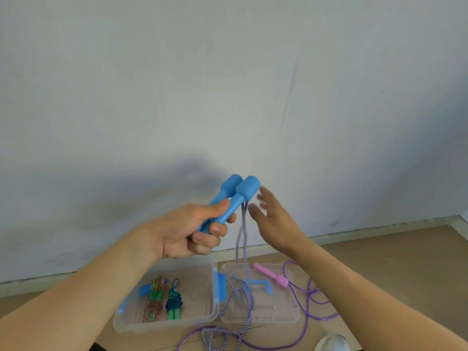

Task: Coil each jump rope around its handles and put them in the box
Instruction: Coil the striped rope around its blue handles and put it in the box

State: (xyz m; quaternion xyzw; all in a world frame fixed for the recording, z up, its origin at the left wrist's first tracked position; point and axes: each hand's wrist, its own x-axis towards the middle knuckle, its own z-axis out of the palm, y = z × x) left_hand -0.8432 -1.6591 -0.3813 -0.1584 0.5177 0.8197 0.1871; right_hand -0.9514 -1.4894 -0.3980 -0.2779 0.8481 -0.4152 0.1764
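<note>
Three coiled jump ropes [162, 301] inside clear box [121, 323]

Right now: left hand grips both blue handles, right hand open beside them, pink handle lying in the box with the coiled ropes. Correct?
One error. The head view shows the pink handle lying on the lid, not in the box with the coiled ropes. The rest holds: left hand grips both blue handles, right hand open beside them.
</note>
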